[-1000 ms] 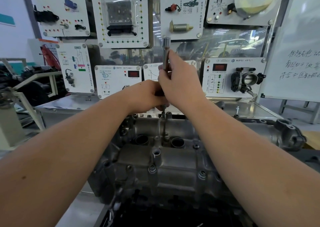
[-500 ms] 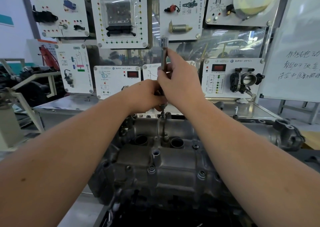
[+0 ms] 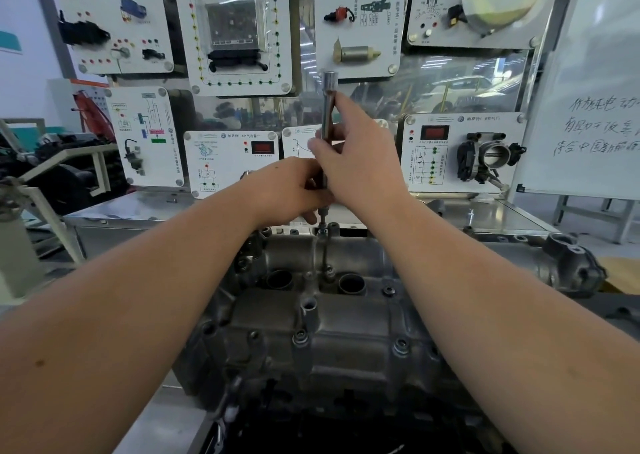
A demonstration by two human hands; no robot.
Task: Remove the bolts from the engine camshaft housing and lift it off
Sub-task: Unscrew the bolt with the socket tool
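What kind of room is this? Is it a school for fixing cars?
Probably yes, a car-repair training workshop. White teaching panels with real car parts hang on the wall, a whiteboard carries handwriting, and a bare engine sits on a stand for practice.

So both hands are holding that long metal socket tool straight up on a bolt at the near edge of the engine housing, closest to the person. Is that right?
Not quite. In the head view, both the left hand and right hand do hold the long socket tool upright, but its tip sits on a bolt at the far edge of the camshaft housing, near the display panels, not the near edge.
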